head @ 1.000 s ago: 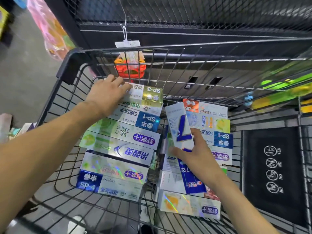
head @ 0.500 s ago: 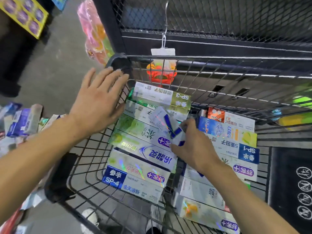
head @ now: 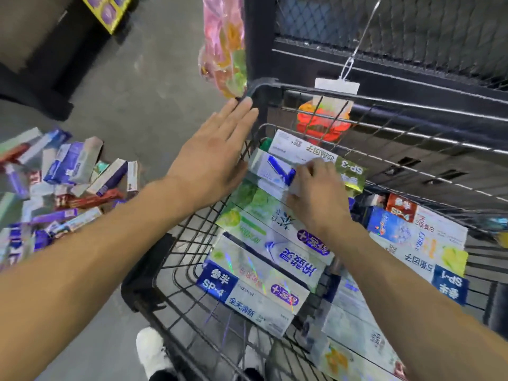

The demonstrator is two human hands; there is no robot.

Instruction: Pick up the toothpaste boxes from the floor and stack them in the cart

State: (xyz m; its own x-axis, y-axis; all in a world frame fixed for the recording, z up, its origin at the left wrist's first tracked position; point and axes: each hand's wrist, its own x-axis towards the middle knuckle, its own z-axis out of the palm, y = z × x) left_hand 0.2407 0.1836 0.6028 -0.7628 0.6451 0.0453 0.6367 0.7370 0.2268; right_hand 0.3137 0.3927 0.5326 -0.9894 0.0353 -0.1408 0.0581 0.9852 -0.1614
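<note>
The right hand (head: 316, 193) was laid on a white box with a blue stripe (head: 270, 169), its fingers (head: 309, 171) curled over the near end and pinching it; the box was pressed onto the left row of toothpaste boxes (head: 264, 259) inside the wire cart (head: 192, 243), just beside the SP-3 box (head: 316, 155); a second row (head: 417, 251) was stacked to the right. The left hand (head: 211, 163) was held flat above the cart's left rim, fingers straight and holding nothing; a loose heap of boxes (head: 63, 185) was left on the floor (head: 143, 86) well to the left.
</note>
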